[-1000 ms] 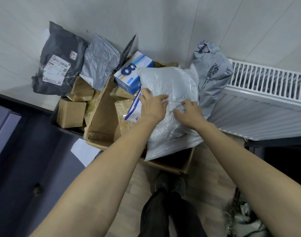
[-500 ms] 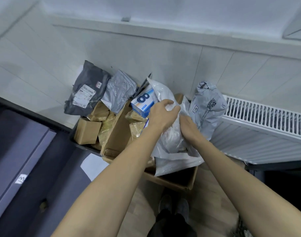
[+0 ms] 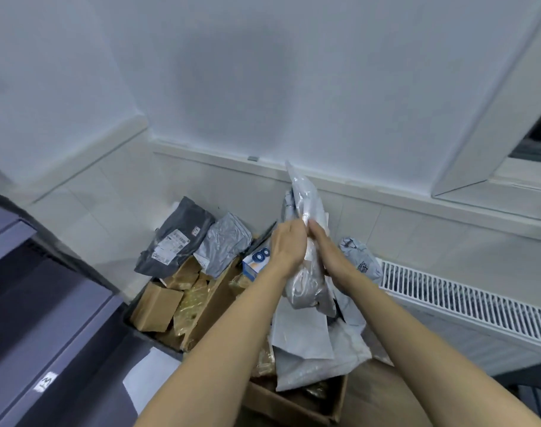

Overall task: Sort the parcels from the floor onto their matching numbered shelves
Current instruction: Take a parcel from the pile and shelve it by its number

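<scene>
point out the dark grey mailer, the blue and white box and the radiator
dark grey mailer (image 3: 173,238), head view, its creased middle
blue and white box (image 3: 257,260), head view, printed top
radiator (image 3: 466,300), head view, top grille

Your left hand (image 3: 286,251), right hand (image 3: 330,257): bare, no gloves. Your forearms: bare, no sleeves, watch or rings visible.

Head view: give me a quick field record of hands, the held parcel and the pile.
left hand: grips white bag
right hand: grips white bag
white bag: upright between both hands, above the pile
carton: open, on floor, holds parcels
blue box: in pile, behind left hand
dark bag: leans on wall
radiator: to the right
</scene>
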`<state>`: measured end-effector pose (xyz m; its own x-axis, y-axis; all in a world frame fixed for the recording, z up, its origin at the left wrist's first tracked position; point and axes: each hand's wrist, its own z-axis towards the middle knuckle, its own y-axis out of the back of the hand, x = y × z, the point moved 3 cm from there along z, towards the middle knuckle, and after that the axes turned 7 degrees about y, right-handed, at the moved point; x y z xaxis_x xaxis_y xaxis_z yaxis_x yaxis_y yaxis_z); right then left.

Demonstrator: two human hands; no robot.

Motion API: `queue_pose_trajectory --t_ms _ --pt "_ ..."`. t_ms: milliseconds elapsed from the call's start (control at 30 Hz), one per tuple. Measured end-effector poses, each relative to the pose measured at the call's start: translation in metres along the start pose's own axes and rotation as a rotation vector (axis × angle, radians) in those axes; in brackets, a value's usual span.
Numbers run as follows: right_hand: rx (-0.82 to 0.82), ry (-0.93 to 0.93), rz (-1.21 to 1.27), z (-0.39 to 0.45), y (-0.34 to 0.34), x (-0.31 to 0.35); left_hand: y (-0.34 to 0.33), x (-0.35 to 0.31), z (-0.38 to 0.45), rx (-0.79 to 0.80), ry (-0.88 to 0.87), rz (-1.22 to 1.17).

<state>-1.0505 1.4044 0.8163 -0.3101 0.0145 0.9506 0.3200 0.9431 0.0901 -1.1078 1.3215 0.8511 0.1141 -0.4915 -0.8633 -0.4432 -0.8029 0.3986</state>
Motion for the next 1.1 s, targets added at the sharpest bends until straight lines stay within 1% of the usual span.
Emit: queue_pose_trajectory --t_ms 67,200,300,367,533,633,700,767,800,867,933,1000,1100 --pt "-0.013 0.013 -0.026 -0.006 0.000 0.010 0.004 -0.012 -0.006 -0.004 -0.013 0.022" --pt "-0.096 0.008 0.003 -0.018 0.010 0.024 0.008 -0.029 -0.019 0.097 -0.072 -0.050" --pt "-0.082 0.022 0.036 -0.029 0.017 0.032 0.010 -0.038 -0.025 0.134 -0.143 -0.073" --pt "-0.085 0.038 0.055 -0.031 0.021 0.032 0.012 -0.040 -0.024 0.111 -0.181 -0.076" --pt "-0.172 0.053 0.133 -0.032 0.029 0.032 0.020 -0.040 -0.019 0.037 -0.216 -0.085" --pt "-0.204 0.094 0.241 -0.032 0.034 0.042 0.028 -0.034 -0.018 -0.026 -0.233 -0.031" --pt "-0.173 0.165 0.382 -0.032 0.038 0.055 0.032 -0.022 -0.014 -0.077 -0.186 0.013" --pt "-0.157 0.219 0.468 -0.035 0.043 0.067 0.034 -0.008 -0.008 -0.070 -0.112 -0.019" --pt "-0.148 0.223 0.456 -0.037 0.045 0.070 0.033 -0.002 -0.007 -0.048 -0.065 -0.060" --pt "-0.101 0.207 0.356 -0.039 0.045 0.066 0.031 0.007 -0.007 -0.050 0.015 -0.125" --pt "-0.060 0.153 0.255 -0.042 0.040 0.051 0.027 0.017 -0.006 -0.067 0.042 -0.136" --pt "-0.053 0.100 0.230 -0.045 0.035 0.036 0.023 0.023 -0.008 -0.037 0.036 -0.072" --pt "-0.079 0.059 0.196 -0.046 0.027 0.023 0.021 0.032 -0.015 0.054 -0.021 0.087"
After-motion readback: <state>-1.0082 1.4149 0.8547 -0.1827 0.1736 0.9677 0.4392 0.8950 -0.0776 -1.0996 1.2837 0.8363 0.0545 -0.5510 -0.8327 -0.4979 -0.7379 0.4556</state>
